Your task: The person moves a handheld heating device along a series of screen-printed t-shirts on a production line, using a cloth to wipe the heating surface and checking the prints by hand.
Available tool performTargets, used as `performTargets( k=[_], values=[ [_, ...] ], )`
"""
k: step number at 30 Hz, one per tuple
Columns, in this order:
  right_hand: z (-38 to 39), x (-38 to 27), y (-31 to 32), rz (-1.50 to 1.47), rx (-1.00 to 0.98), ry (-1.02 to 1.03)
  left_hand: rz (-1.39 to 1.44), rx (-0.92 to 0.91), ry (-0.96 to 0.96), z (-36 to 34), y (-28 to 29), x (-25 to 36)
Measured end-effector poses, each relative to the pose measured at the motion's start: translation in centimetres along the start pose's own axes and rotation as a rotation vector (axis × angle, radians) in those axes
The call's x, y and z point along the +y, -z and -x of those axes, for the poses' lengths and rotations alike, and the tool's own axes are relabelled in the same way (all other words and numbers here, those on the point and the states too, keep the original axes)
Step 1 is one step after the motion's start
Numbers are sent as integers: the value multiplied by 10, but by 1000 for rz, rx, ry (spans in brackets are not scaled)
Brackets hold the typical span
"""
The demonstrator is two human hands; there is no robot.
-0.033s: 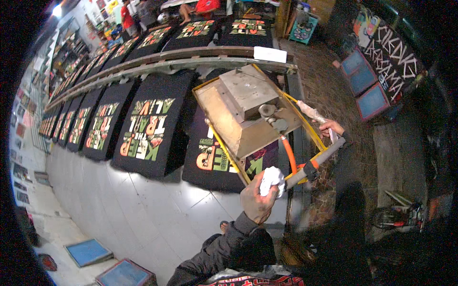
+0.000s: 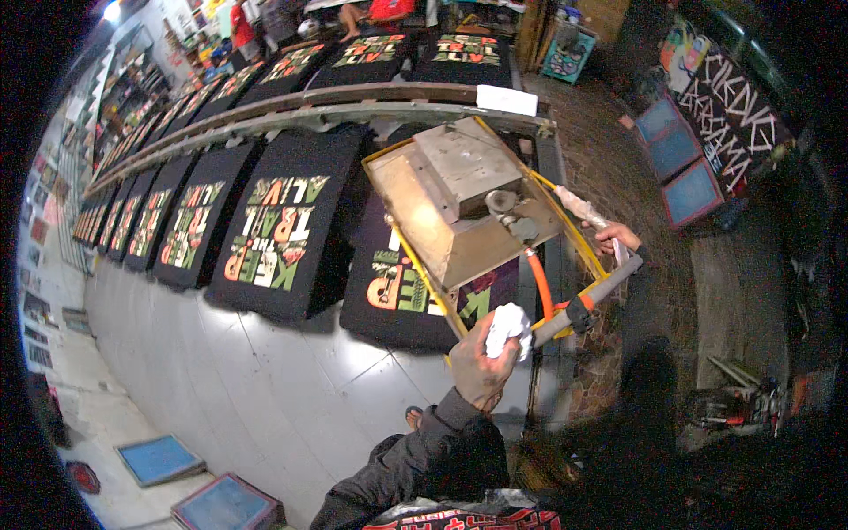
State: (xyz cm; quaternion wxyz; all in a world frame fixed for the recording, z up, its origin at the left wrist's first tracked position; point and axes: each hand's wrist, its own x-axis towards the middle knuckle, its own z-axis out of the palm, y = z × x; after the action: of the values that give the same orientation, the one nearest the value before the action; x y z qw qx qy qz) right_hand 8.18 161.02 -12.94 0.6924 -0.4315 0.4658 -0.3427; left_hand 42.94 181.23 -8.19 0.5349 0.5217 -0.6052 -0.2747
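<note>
A box-shaped metal heater hood (image 2: 452,172) in a yellow frame (image 2: 415,269) hangs over a black T-shirt (image 2: 375,331) with a coloured print, hiding much of it. My left hand (image 2: 481,375) is closed round a crumpled white cloth (image 2: 508,331) at the frame's near corner, beside the end of a grey handle bar (image 2: 602,291). On the right side, my right hand (image 2: 618,237) grips the frame's side bar by its pale wrapped grip (image 2: 576,205), just above the far end of the grey bar. An orange hose (image 2: 537,278) runs from the hood toward that bar.
More printed black T-shirts (image 2: 269,225) lie in a row to the left, with a second row (image 2: 367,62) behind a long rail (image 2: 309,115). Blue-meshed screens (image 2: 159,459) rest at lower left and others (image 2: 693,194) at right. A person in red (image 2: 389,11) is at the back.
The whole view has shifted very slightly. Both hands keep their holds, and the hood stays over the same T-shirt.
</note>
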Motion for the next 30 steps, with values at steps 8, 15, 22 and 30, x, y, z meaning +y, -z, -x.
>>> performTargets(
  k=[8,15,22,30],
  values=[
    [2,-8,0,38,-13,-38,-55,47,-52,7,9,-13],
    [-9,-9,17,42,-70,-19,-274,52,-84,6,-2,-1],
    [-30,-2,44,202,-81,20,-296,162,23,21,-36,3],
    [-48,13,56,214,-128,56,-181,241,293,47,-57,2]
  ],
)
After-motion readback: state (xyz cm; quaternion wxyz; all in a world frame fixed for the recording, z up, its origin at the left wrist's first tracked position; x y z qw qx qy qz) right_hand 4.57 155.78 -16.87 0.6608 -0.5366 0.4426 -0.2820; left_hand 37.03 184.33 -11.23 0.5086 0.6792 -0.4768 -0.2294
